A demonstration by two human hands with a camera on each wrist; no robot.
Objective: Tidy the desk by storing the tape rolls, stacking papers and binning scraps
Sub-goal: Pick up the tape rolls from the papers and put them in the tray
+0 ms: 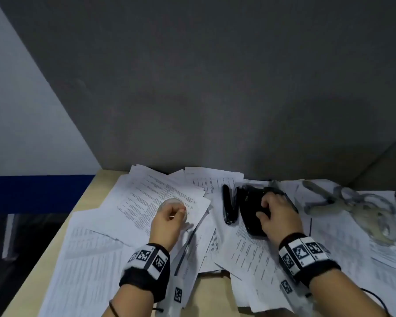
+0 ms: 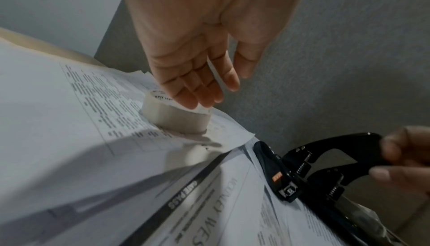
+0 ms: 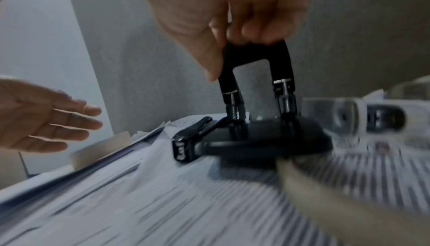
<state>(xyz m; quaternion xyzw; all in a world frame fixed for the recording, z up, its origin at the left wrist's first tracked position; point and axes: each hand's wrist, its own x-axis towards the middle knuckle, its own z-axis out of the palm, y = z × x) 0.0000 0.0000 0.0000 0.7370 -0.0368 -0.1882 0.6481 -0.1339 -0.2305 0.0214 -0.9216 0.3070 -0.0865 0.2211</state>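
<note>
A small whitish tape roll (image 2: 177,115) lies flat on the loose printed papers (image 1: 96,252) that cover the desk. My left hand (image 2: 204,84) hovers over the tape roll (image 1: 173,203), straight fingertips touching its top rim, thumb apart. My right hand (image 1: 277,213) grips the raised handle of a black hole punch (image 3: 256,56), whose base (image 3: 267,139) rests on the papers. More clear tape rolls (image 1: 375,216) lie at the right, blurred in the right wrist view.
A black stapler (image 1: 228,207) lies just left of the hole punch. Grey scissors (image 1: 322,195) lie at the back right beside the clear rolls. A grey partition wall (image 1: 215,88) closes the desk's far side. The wooden desk edge (image 1: 44,248) runs along the left.
</note>
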